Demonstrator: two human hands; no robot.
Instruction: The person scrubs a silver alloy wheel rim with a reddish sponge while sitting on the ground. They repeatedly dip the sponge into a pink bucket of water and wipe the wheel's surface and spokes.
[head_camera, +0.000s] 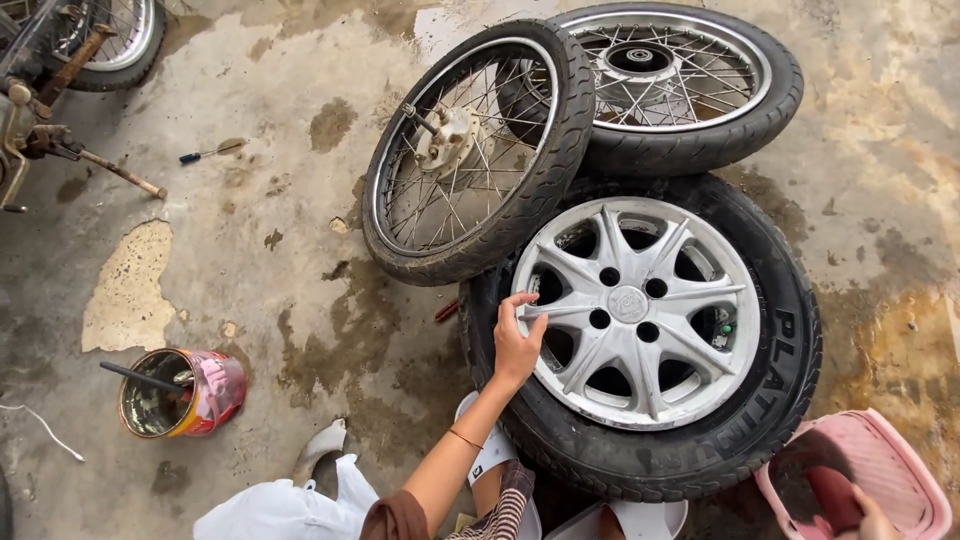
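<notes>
Left arm extends forward, bare forearm raised, thin band at wrist; left hand (517, 340) fingers curled in a grip. Right hand (872, 517) only partly visible at frame edge.
</notes>
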